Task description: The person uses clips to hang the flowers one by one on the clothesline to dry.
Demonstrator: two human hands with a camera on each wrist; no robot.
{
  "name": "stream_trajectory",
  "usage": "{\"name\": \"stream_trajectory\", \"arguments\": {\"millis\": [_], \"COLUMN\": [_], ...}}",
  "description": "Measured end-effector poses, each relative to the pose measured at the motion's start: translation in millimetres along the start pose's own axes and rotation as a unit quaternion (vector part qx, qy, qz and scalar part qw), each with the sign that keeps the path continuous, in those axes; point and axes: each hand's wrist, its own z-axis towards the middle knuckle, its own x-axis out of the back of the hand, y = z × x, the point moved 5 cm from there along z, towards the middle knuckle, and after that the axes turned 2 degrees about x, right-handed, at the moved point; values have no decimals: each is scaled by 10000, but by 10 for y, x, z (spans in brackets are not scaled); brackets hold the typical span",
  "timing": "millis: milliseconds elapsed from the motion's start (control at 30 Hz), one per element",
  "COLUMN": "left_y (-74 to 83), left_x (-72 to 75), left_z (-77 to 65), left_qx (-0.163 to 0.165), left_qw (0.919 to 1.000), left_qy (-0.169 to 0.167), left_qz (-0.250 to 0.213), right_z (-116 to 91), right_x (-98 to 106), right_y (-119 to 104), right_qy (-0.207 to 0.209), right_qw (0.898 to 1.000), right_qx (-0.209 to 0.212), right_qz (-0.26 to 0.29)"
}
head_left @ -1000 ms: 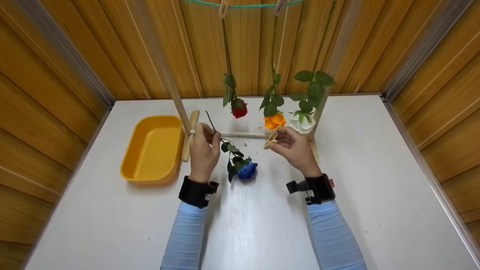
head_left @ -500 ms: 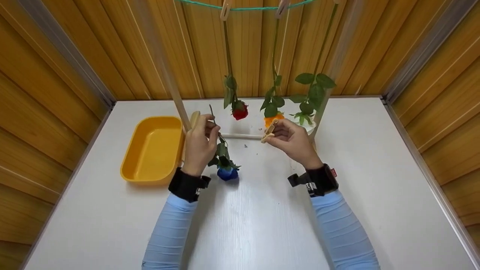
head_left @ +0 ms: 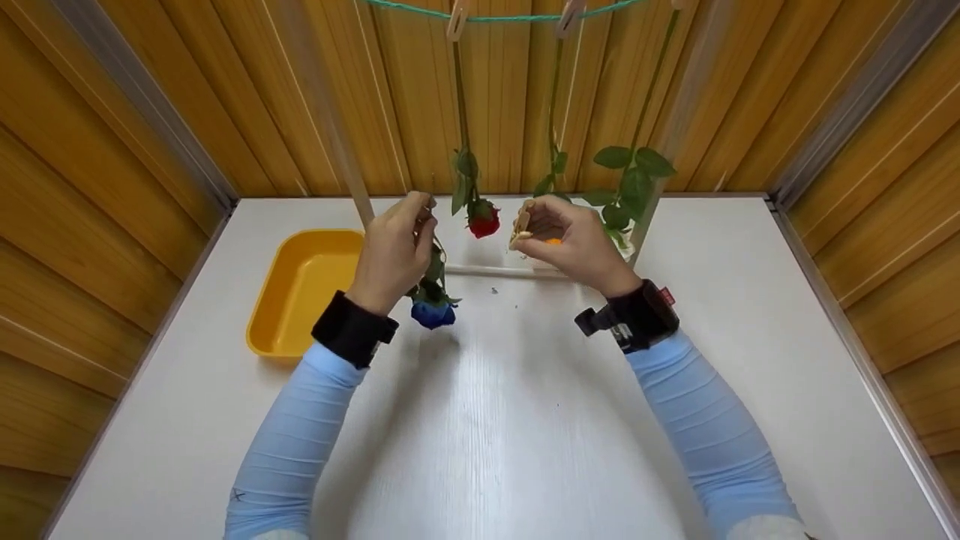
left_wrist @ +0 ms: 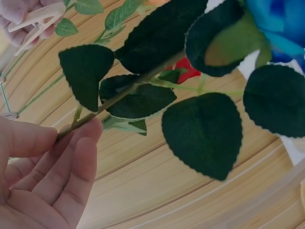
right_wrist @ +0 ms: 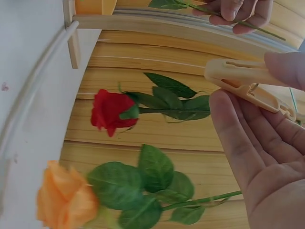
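My left hand [head_left: 396, 251] pinches the stem of a blue rose [head_left: 433, 313], which hangs head down below the fingers. Dark green leaves [left_wrist: 205, 136] spread along that stem in the left wrist view. Between thumb and fingers, my right hand [head_left: 581, 241] holds a pale wooden clothespin [right_wrist: 243, 86]. A red rose [head_left: 483, 219] hangs upside down between the two hands. Behind the right hand are an orange rose [right_wrist: 66, 198] and a white rose [head_left: 622, 244], both partly hidden in the head view.
A teal line [head_left: 510, 18] crosses the top, with clothespins [head_left: 457, 21] holding the hanging stems. Wooden posts [head_left: 349, 150] and a low crossbar [head_left: 502, 271] form the frame. A yellow basin [head_left: 289, 300] stands on the white table [head_left: 495, 450] at the left. Wood-patterned panels [head_left: 495, 90] enclose the table.
Both hands have risen toward the line. The blue rose has swung left, lifted off the table and now hangs under the left hand. The right hand has moved slightly left with the clothespin.
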Motion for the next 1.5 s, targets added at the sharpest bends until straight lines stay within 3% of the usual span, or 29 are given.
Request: {"name": "stream_trajectory", "arguments": {"millis": [267, 567, 867, 1033, 1200, 1500], "left_y": [-36, -129, -197, -252, -275, -308], "left_x": [191, 289, 441, 525, 575, 638], "left_z": [295, 572, 802, 901, 1021, 1209], "left_qx": [102, 392, 711, 997, 1281, 1670], "left_qw": [9995, 9975, 9958, 9939, 9911, 9854], "left_qy": [-146, -395, -254, -138, -88, -41], "left_qz": [267, 441, 511, 440, 352, 318], "right_z": [381, 779, 1159, 1369, 1527, 1760], "right_x": [132, 197, 150, 112, 121, 129], "right_y": [-269, -508, -826, -1008, -1129, -1287], "right_qy": [-30, -15, -133, -155, -100, 174], "right_qw": [9994, 9982, 9973, 9947, 9893, 9864], "right_qx": [69, 207, 289, 535, 782, 874], "right_qz": [-326, -554, -669, -860, -1225, -1384]}}
